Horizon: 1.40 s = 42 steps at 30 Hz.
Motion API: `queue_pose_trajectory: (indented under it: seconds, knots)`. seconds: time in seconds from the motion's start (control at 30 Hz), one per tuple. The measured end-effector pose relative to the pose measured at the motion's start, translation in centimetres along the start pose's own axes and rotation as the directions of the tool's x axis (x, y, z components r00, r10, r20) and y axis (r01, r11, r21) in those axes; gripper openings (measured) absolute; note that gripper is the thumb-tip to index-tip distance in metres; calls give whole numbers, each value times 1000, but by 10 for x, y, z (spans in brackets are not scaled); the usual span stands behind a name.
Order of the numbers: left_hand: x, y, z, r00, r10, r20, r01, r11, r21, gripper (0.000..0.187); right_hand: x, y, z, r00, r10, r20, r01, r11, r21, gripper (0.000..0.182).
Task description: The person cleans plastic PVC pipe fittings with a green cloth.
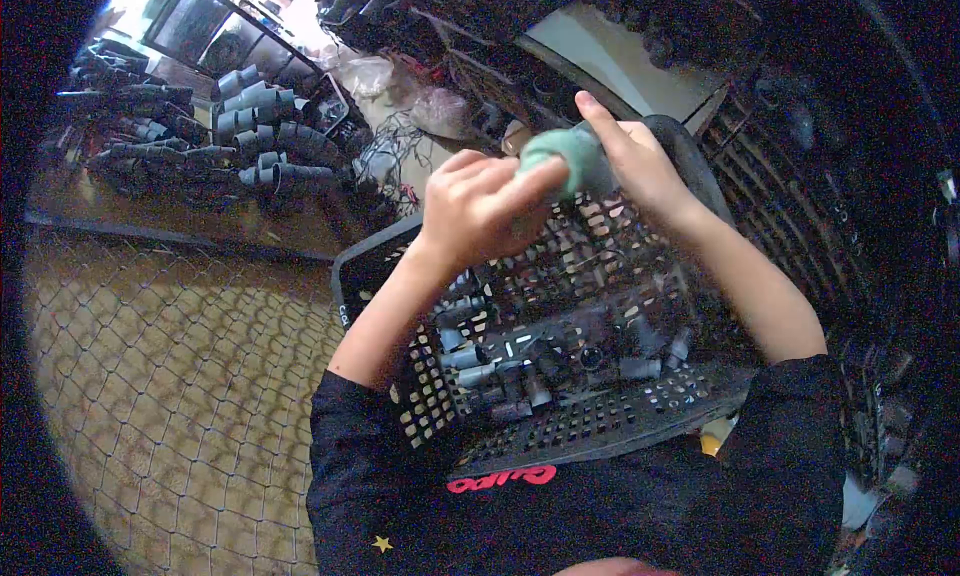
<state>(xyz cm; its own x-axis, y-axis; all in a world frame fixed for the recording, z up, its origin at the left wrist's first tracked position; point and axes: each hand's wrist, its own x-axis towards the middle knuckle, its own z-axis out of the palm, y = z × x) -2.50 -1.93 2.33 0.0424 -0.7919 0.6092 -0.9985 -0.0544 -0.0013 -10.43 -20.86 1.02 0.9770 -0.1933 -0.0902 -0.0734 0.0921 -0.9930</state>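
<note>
A rounded green piece point(565, 161) is held up between my two hands, above a black perforated crate point(400, 231). My left hand point(485, 201) has its fingers closed on the green piece, with the index finger laid across its front. My right hand point(635, 161) is at the far side of the piece, thumb pointing up; its other fingers are hidden, so its grip cannot be made out. Inside the crate lie several grey pipe fittings point(480, 374), low down near the side closest to my body.
Many grey fittings point(265, 116) are piled on a ledge point(200, 226) at the upper left. Wire mesh point(180, 376) spans the lower left. Clear plastic bags point(430, 106) and thin cables point(400, 156) lie beyond the crate. Dark racks point(810, 196) stand at the right.
</note>
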Motion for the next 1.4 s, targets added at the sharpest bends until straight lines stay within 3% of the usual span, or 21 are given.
queue_pose_trajectory:
  seconds: [0.07,0.1,0.27,0.33,0.4,0.47,0.53,0.57,0.67,0.73,0.8,0.87,0.9,1.0,1.07,1.13,1.23,1.33,1.4]
  knots:
    - [-1,4,1,983,130,133,-122,990,-67,35,4,4,3,990,-128,-63,130,991,16,50]
    - [0,9,1,971,189,143,-190,982,-4,39,7,6,1,994,-98,-50,101,994,40,48]
    - [-3,-9,9,991,-77,-107,81,996,30,36,10,14,2,989,-144,-45,148,985,94,49]
    - [-6,-3,11,994,-53,-98,48,997,-54,36,8,11,-1,994,-100,-40,103,989,107,50]
    - [-6,5,10,994,105,31,-106,994,29,38,8,10,-2,993,-119,-9,120,992,46,50]
    - [-3,4,-3,990,61,123,-65,998,25,40,7,10,-2,996,-93,10,93,996,16,49]
    - [-3,-9,-1,999,-29,-33,29,999,-20,40,4,9,-2,1000,-29,-1,29,998,53,49]
    - [-2,-11,-4,997,-80,-24,79,997,-21,39,3,9,-3,1000,2,-4,-2,997,74,49]
    - [-5,-6,10,997,43,-64,-45,999,-25,41,6,11,-1,998,-31,-48,35,996,85,49]
    - [-7,4,10,993,117,14,-117,993,19,42,6,10,2,996,-62,-65,69,992,106,49]
    - [-7,-6,10,996,83,-13,-83,996,40,42,8,14,-1,995,-75,-67,81,992,93,49]
    - [-10,-17,7,997,-77,-21,77,997,1,46,5,12,2,994,-61,-92,69,994,81,50]
    - [-11,-20,8,996,-78,-44,78,997,-13,46,2,6,-1,996,2,-86,-1,1000,15,51]
    - [-18,-19,23,999,24,-34,-25,1000,-14,47,4,9,6,996,-77,-45,83,987,137,52]
    - [-19,-6,17,981,84,173,-96,993,64,42,1,2,7,998,-54,-36,56,997,49,56]
    - [-14,-12,12,991,88,98,-92,995,31,40,-2,-2,8,993,-90,-76,87,996,-33,57]
    - [-18,-28,9,995,-99,-6,100,993,60,40,-3,-2,3,995,-37,-91,37,999,0,60]
    - [-17,-18,13,998,52,-20,-52,999,-6,39,-1,3,1,991,-43,-124,33,996,-77,59]
    - [-15,-4,11,980,188,63,-196,970,147,40,1,8,5,993,-72,-88,69,997,-29,57]
